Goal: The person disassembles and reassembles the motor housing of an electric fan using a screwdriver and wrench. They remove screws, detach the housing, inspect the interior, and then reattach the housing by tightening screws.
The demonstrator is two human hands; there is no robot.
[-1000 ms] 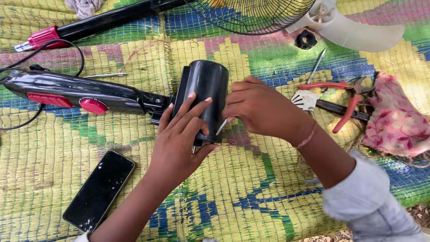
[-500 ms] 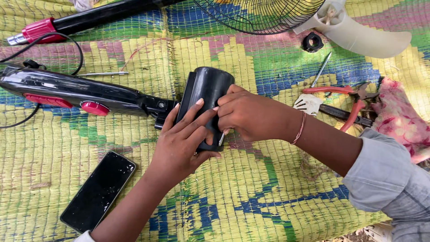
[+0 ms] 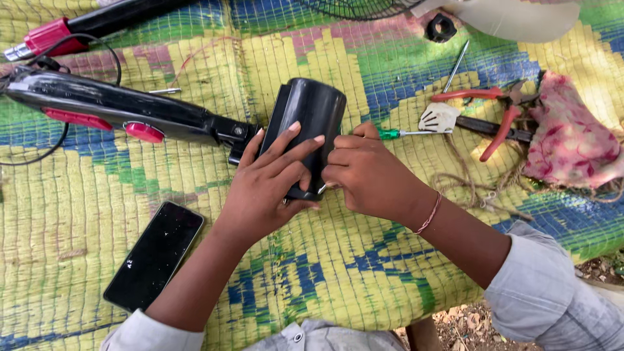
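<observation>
Both hands are on the black motor housing (image 3: 311, 114), a rounded plastic cover standing near the middle of the woven mat (image 3: 84, 214) and joined at its left side to a long black pole with red buttons (image 3: 123, 112). The left hand (image 3: 270, 185) lies flat against the front of the housing, fingers spread and pressing, thumb tucked under its lower edge. The right hand (image 3: 370, 172) is curled tight against the housing's right lower edge, fingertips pinched together there; whether it grips something small I cannot tell. Just behind that hand, a green-handled screwdriver (image 3: 403, 133) lies on the mat, tip pointing right towards a pale plastic piece (image 3: 439, 118). Further right, red-handled pliers (image 3: 494, 114) rest beside a pink floral cloth (image 3: 569, 140). A black smartphone (image 3: 155, 255) lies face up, near the left forearm. At the top edge, a fan grille (image 3: 364, 8) and a cream fan body (image 3: 513, 16).
</observation>
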